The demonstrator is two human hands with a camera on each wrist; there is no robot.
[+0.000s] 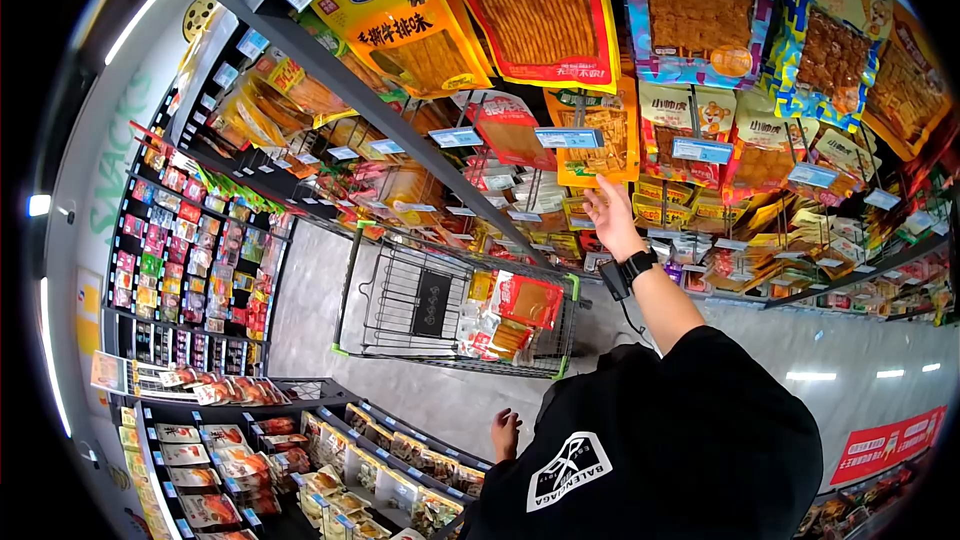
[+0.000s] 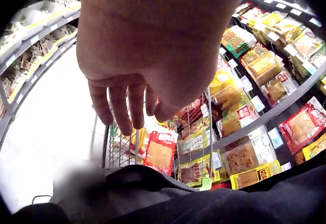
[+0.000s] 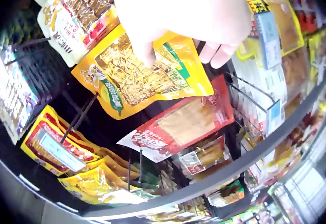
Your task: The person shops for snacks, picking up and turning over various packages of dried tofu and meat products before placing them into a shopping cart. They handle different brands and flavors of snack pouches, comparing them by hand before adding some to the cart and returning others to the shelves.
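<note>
My right hand [image 1: 614,220] reaches up to the hanging snacks and pinches the lower edge of an orange snack pack [image 1: 600,162]. In the right wrist view, the thumb lies across the front of this pack [image 3: 127,78], while other fingers show at its far edge. A red and white snack pack [image 3: 188,119] hangs close beside it. My left hand [image 1: 507,432] hangs low by my body with loosely bent fingers and nothing in it. From the left wrist, that hand [image 2: 147,76] overlaps the shopping cart, where a red snack pack [image 2: 160,150] lies.
A wire shopping cart [image 1: 400,348] with green corners stands on the grey floor [image 1: 310,290], several packs at one end. Metal hooks with price tags [image 1: 570,138] stick out around the reaching hand. A shelf rail [image 1: 400,125] runs alongside. Low bins [image 1: 400,485] of packaged food stand opposite.
</note>
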